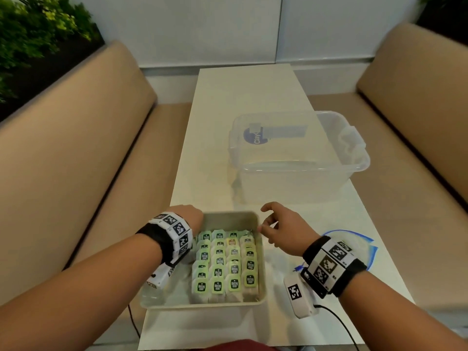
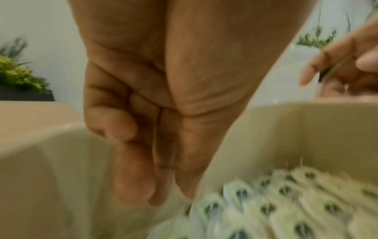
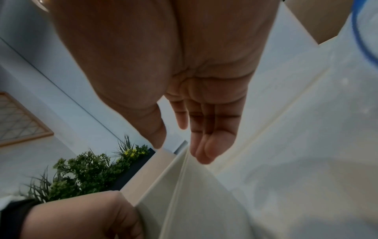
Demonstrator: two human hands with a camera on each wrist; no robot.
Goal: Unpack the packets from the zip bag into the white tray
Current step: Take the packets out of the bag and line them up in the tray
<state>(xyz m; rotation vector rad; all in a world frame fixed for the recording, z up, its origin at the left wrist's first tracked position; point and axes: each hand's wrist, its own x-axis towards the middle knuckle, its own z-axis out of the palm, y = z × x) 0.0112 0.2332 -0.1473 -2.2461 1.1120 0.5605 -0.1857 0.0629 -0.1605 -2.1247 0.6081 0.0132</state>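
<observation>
The white tray (image 1: 229,214) sits at the table's near edge, with rows of green-labelled packets (image 1: 225,264) filling its right part. My left hand (image 1: 195,219) reaches into the tray's far left corner. Its fingers (image 2: 163,177) point straight down beside the packets (image 2: 286,202) and hold nothing. My right hand (image 1: 276,224) hovers at the far right corner with relaxed fingers (image 3: 204,145) just above the tray rim (image 3: 184,177). The clear zip bag (image 1: 364,247) with a blue seal lies flat on the table behind my right wrist.
A large clear plastic storage box (image 1: 298,153) stands on the table beyond the tray, to the right. Tan benches (image 1: 76,148) run along both sides of the narrow white table (image 1: 243,92). Plants (image 1: 38,29) fill the far left corner.
</observation>
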